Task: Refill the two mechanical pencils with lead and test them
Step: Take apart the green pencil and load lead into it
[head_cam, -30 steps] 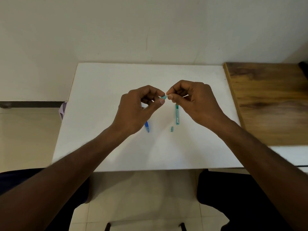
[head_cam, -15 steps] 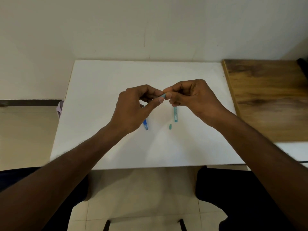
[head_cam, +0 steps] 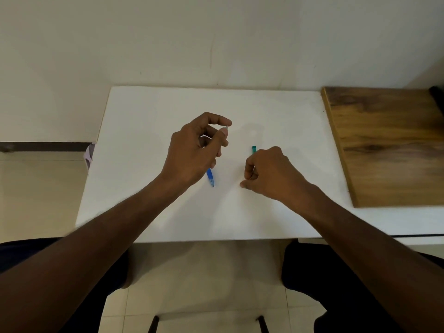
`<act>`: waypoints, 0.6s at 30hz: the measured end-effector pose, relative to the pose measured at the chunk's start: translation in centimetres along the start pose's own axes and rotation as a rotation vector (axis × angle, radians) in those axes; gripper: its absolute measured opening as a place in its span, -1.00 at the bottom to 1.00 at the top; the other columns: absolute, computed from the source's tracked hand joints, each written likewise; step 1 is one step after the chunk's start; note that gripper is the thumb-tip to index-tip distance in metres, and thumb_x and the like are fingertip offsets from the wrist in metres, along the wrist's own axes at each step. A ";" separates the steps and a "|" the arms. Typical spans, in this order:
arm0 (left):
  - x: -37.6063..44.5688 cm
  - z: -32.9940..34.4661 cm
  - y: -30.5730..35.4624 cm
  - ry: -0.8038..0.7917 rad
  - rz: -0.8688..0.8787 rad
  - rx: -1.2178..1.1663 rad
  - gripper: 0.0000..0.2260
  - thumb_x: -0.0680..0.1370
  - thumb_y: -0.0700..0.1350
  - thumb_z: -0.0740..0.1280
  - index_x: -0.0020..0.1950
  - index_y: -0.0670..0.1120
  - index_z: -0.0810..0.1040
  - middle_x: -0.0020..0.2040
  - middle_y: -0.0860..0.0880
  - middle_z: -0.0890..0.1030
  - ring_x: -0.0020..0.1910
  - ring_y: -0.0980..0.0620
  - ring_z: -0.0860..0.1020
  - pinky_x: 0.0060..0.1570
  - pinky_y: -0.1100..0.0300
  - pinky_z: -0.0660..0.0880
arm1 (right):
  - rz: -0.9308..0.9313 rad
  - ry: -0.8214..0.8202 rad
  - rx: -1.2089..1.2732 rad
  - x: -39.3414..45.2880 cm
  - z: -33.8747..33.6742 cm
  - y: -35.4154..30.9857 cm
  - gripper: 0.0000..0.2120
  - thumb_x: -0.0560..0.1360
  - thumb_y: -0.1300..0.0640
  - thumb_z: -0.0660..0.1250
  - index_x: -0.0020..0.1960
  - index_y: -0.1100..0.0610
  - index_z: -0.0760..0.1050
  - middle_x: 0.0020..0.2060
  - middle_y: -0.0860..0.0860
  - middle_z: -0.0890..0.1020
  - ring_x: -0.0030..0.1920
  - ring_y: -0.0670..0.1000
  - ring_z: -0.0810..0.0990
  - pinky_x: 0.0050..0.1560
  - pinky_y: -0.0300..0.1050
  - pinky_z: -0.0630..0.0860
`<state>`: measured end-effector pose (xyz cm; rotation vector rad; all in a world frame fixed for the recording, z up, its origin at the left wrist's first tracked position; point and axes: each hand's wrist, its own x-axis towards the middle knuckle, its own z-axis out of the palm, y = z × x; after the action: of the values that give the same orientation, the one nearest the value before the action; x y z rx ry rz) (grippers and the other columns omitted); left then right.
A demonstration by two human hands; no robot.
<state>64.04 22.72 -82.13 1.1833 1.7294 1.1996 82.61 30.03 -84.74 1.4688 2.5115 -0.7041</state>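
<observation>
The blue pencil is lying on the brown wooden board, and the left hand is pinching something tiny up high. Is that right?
Not quite. The blue pencil lies on the white table, partly under the left hand, not on the wooden board, which is off to the right. The head view shows it. The left hand does pinch something tiny between thumb and finger.

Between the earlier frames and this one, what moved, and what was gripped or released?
The two hands have parted. The right hand dropped toward the person onto the white table, over the teal mechanical pencil and the spot where a small teal cap lay; whether it grips anything cannot be told. The left hand stays raised, pinching a small pale piece. The blue mechanical pencil and brown wooden board are unmoved.
</observation>
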 end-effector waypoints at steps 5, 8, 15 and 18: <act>-0.4 0.1 0.2 0.009 -0.006 0.055 -0.87 0.69 0.00 0.32 0.19 0.11 0.64 -0.17 0.08 0.69 -0.23 0.01 0.66 -0.29 0.23 0.62 | 0.014 -0.007 0.032 0.0 0.1 -0.5 -0.87 0.41 0.06 0.55 -0.18 -0.03 0.59 -0.15 0.03 0.64 -0.18 -0.02 0.66 -0.11 -0.16 0.60; -0.5 0.1 0.3 0.014 -0.008 0.045 -0.88 0.68 -0.02 0.33 0.15 0.11 0.65 -0.19 0.08 0.70 -0.24 -0.03 0.64 -0.26 0.13 0.63 | -0.021 0.057 0.201 0.0 -1.0 -0.8 -0.94 0.45 0.08 0.54 -0.10 0.02 0.69 -0.32 -0.11 0.65 -0.31 -0.16 0.63 -0.18 -0.37 0.54; -0.6 0.5 0.3 -0.003 -0.003 0.062 -0.87 0.68 -0.05 0.33 0.15 0.06 0.67 -0.19 0.06 0.72 -0.34 0.21 0.60 -0.28 0.21 0.57 | 0.011 0.262 1.132 0.6 -3.8 -1.1 -0.89 0.59 0.15 0.48 0.06 0.17 0.72 -0.10 0.06 0.77 -0.10 0.01 0.73 0.10 -0.01 0.71; -0.6 0.6 0.2 -0.024 -0.010 0.012 -0.86 0.68 -0.04 0.36 0.18 0.04 0.68 -0.16 0.04 0.74 -0.32 0.12 0.61 -0.30 0.23 0.57 | -0.030 0.293 1.178 0.4 -3.7 -1.4 -0.87 0.61 0.15 0.45 0.09 0.20 0.70 -0.09 0.09 0.77 -0.09 0.04 0.73 0.06 -0.05 0.71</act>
<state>64.82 22.39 -82.11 1.1901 1.7256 1.1662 81.55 31.52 -81.14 1.8690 2.3180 -2.3782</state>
